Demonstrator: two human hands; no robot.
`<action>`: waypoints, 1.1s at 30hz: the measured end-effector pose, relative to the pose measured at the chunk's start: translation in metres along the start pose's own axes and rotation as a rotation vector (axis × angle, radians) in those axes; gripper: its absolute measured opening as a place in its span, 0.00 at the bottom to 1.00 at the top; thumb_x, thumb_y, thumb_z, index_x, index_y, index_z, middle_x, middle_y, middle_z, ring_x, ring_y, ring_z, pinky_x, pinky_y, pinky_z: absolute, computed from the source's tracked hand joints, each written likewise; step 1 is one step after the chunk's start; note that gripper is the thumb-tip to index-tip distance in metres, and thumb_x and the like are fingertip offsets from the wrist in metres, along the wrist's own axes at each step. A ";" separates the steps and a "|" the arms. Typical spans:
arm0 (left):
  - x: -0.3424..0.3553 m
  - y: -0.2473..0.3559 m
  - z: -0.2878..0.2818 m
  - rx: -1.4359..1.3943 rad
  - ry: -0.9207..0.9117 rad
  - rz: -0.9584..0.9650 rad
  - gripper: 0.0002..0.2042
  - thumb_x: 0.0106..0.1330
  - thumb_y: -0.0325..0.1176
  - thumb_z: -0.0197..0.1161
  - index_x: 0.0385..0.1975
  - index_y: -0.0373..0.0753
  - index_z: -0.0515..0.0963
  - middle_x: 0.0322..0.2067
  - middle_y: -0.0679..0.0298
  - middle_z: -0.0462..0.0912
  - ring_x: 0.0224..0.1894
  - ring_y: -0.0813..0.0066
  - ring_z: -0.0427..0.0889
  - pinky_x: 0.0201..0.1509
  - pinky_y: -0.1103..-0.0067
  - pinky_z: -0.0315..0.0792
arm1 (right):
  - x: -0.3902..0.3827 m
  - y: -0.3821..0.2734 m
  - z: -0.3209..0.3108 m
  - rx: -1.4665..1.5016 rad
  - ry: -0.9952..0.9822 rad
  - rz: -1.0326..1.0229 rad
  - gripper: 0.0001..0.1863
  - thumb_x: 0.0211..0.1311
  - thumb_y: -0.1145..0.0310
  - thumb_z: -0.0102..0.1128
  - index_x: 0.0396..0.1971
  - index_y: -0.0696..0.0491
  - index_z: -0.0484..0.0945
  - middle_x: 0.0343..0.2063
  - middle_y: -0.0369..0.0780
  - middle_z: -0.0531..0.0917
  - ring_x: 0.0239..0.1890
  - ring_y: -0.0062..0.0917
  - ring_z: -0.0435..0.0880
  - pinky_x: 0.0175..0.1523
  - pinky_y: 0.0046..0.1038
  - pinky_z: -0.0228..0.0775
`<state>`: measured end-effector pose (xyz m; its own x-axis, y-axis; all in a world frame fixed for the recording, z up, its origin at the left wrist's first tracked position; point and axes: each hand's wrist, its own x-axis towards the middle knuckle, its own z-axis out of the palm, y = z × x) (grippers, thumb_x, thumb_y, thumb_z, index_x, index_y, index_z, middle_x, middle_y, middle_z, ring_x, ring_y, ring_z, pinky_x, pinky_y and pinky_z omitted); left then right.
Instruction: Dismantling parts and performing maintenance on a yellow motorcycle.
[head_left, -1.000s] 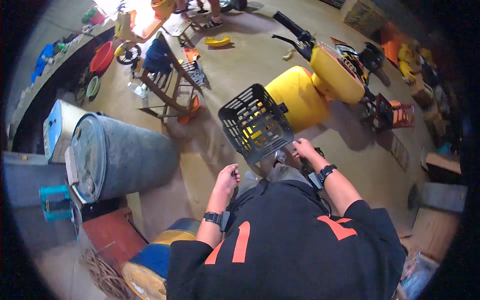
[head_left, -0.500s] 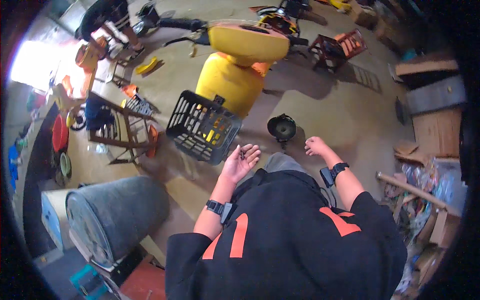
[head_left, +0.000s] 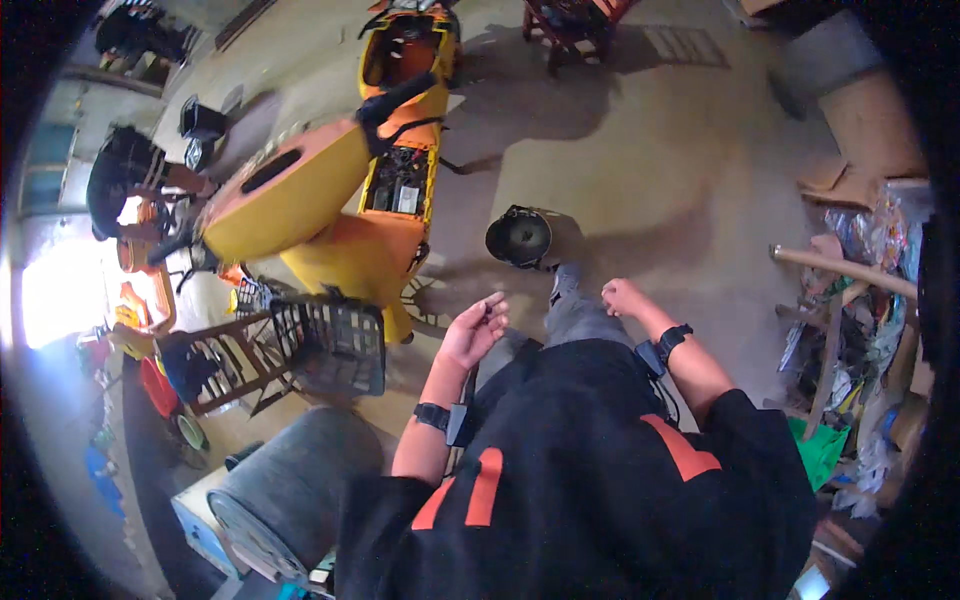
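Observation:
My left hand [head_left: 474, 330] is held palm up in front of my waist, its fingers curled over small dark pieces [head_left: 488, 311] too small to name. My right hand [head_left: 622, 297] hangs at the right with its fingers curled in; whether anything is inside is hidden. Beyond the hands, a round black bucket [head_left: 524, 238] stands on the floor near my foot. To the left is a yellow electric scooter [head_left: 290, 190] with handlebars. A black plastic basket [head_left: 335, 345] is at its front. The scooter's footboard area lies open, showing wires and parts [head_left: 402, 182].
A large blue-grey drum [head_left: 300, 490] lies at the lower left, beside a wooden chair frame [head_left: 232, 365]. Cardboard [head_left: 875, 130] and plastic scrap with a long tube [head_left: 840, 270] pile up at the right. A person [head_left: 130, 180] bends down at the far left. A dark red chair [head_left: 565, 30] stands far off.
My view has swung right and I have moved along the scooter, which now appears further left with its open body in sight. My left fingers have curled in over the small pieces.

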<state>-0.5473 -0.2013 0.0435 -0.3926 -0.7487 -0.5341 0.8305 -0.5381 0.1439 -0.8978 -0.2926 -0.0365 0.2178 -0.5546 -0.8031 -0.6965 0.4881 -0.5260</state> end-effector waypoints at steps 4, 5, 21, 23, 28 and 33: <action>0.080 -0.015 -0.043 0.417 0.356 -0.110 0.14 0.66 0.34 0.47 0.47 0.34 0.69 0.30 0.64 0.75 0.25 0.77 0.71 0.29 0.82 0.68 | 0.021 0.002 -0.023 -0.005 0.072 0.045 0.11 0.52 0.66 0.50 0.27 0.58 0.76 0.18 0.43 0.79 0.19 0.30 0.79 0.29 0.31 0.70; 0.102 -0.017 -0.061 0.624 0.512 -0.193 0.10 0.64 0.32 0.49 0.37 0.36 0.75 0.27 0.66 0.76 0.23 0.79 0.71 0.26 0.84 0.66 | 0.034 0.007 -0.023 -0.017 0.059 0.062 0.10 0.52 0.66 0.50 0.27 0.57 0.77 0.20 0.44 0.79 0.21 0.32 0.80 0.32 0.32 0.70; 0.420 -0.029 -0.339 2.044 0.556 -0.146 0.15 0.59 0.42 0.50 0.31 0.36 0.75 0.30 0.46 0.77 0.36 0.44 0.75 0.38 0.61 0.69 | 0.190 0.111 0.096 0.037 0.055 -0.039 0.12 0.57 0.67 0.49 0.39 0.56 0.71 0.27 0.48 0.78 0.30 0.37 0.79 0.35 0.34 0.70; 0.455 -0.043 -0.334 1.984 0.509 -0.116 0.15 0.59 0.43 0.50 0.33 0.37 0.74 0.30 0.46 0.78 0.35 0.44 0.75 0.38 0.60 0.69 | 0.193 0.110 0.089 0.095 -0.030 0.088 0.13 0.57 0.67 0.49 0.41 0.56 0.71 0.33 0.51 0.77 0.34 0.42 0.78 0.39 0.38 0.71; 0.487 -0.062 -0.401 2.065 0.541 -0.177 0.15 0.57 0.45 0.52 0.35 0.39 0.74 0.30 0.47 0.78 0.35 0.47 0.77 0.37 0.60 0.70 | 0.223 0.084 0.080 0.050 -0.107 0.192 0.15 0.57 0.68 0.50 0.43 0.55 0.70 0.30 0.51 0.78 0.30 0.45 0.79 0.35 0.39 0.72; 0.514 -0.053 -0.485 2.196 0.536 -0.115 0.14 0.54 0.41 0.53 0.38 0.43 0.75 0.31 0.51 0.79 0.35 0.51 0.79 0.36 0.62 0.73 | 0.237 0.100 0.073 -0.016 -0.239 0.218 0.15 0.58 0.65 0.47 0.44 0.54 0.70 0.28 0.51 0.78 0.30 0.45 0.79 0.35 0.41 0.72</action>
<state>-0.6014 -0.3702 -0.6431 0.0292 -0.7565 -0.6534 -0.9043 -0.2985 0.3053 -0.8657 -0.3260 -0.3002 0.2157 -0.2633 -0.9403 -0.7548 0.5659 -0.3317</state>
